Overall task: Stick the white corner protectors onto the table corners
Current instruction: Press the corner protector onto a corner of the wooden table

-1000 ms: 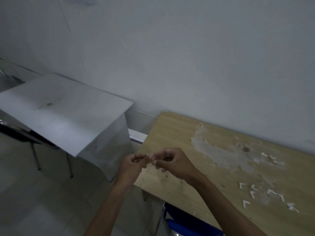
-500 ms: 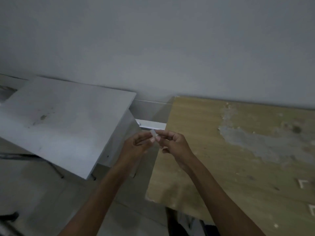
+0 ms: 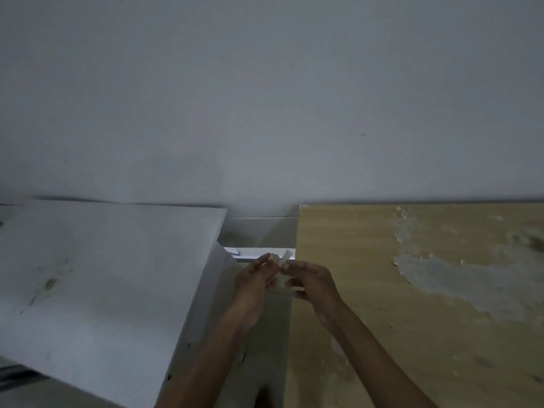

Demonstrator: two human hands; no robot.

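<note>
Small white corner protector (image 3: pixel 285 257), a short pale strip of plastic or foam, exact shape too blurred to tell. Held in the air between both hands, over the gap just off the left edge of the wooden surface, near its far left corner. One end sticks up and away from the fingertips toward the wall.

Left hand (image 3: pixel 253 282): fingers curled, thumb and forefinger pinching the protector's near end from the left. Right hand (image 3: pixel 312 282): fingers curled inward, tips meeting the left hand's at the same piece, pinching it from the right. Fingertips of the two hands touch or nearly touch. A pale bit shows lower down between the palms; cannot tell whether it is part of the protector or a backing strip.

Light tan wood-grain surface (image 3: pixel 347 304) runs along the right side, its far edge against the wall. Large rough grey-white patch (image 3: pixel 459 278) where the top layer has peeled, toward the surface's far right part. Right forearm crosses the left edge of the surface.

Left of the gap, a grey-white flat-topped cabinet (image 3: pixel 103 275), tilted in view, smudged with dark marks. Between it and the wooden surface, a narrow white ledge (image 3: pixel 259 251) just beyond the hands. Plain grey-white wall (image 3: pixel 265 98) fills the upper half. Light dim throughout.
</note>
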